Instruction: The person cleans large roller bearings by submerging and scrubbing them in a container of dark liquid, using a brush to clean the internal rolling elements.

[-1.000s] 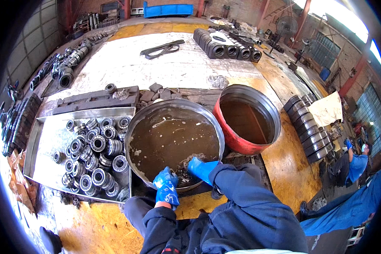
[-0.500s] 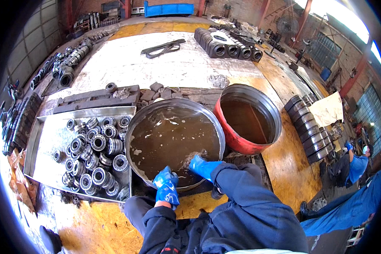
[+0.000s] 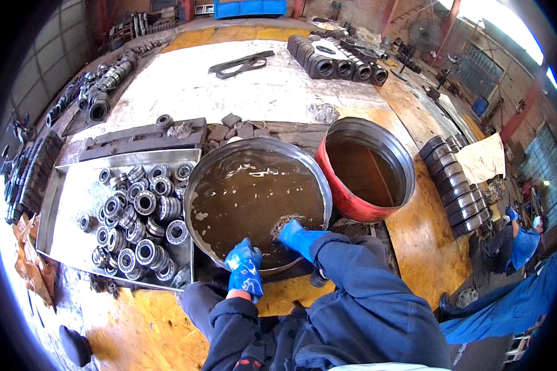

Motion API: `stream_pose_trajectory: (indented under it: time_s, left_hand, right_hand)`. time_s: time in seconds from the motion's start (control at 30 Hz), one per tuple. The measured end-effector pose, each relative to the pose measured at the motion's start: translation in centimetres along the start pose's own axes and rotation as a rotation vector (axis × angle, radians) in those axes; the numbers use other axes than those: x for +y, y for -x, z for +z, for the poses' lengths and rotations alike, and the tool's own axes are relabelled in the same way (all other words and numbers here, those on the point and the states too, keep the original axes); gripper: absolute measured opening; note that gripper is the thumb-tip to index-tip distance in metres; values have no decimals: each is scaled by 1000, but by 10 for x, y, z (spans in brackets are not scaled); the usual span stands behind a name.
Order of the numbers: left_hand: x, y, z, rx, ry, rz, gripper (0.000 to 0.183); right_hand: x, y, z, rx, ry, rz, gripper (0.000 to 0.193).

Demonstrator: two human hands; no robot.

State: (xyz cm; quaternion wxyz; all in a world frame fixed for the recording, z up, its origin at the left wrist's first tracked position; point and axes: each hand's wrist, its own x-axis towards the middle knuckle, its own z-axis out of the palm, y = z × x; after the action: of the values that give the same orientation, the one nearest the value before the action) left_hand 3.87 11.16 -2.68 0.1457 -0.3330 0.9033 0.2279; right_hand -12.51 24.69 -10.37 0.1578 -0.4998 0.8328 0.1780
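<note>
A wide round metal tub (image 3: 199,238) in front of me holds murky brown liquid (image 3: 247,198) with bits of foam. My left hand (image 3: 245,266), in a wet blue glove, is closed at the tub's near rim; what it grips, if anything, is hidden. To its right, my right hand (image 3: 298,238) reaches over the rim with its gloved fingers curled down at the liquid. A rough, frothy patch (image 3: 284,226) shows at those fingers, and whatever they hold is under the surface. On the left, a shallow metal tray (image 3: 49,213) carries a heap of roller bearings (image 3: 145,203).
A red drum (image 3: 346,196) of brown liquid stands right of the tub. Dark blocks (image 3: 156,141) and broken bricks (image 3: 232,130) lie behind. Rows of black housings (image 3: 453,185) stand at right, near other people in blue (image 3: 507,303). Belts (image 3: 241,63) lie farther back.
The scene has shifted slightly upward in view. Both hands keep nearly the same places at the tub, and the glints and foam on the liquid have changed shape.
</note>
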Motion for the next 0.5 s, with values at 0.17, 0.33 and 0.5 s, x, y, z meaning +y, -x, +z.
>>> stream_pose_trajectory:
  time_s: [0.17,0.33,0.5]
  left_hand:
    - [0,-4,1,2,3,5,36]
    - [7,-5,2,0,0,20,37]
    - [6,-8,15,128,40,59,33]
  right_hand:
    - [28,16,42,124,-574,158,33]
    - [20,3,10,-153,-204,247,25]
    - [12,-1,12,-48,132,-57,22]
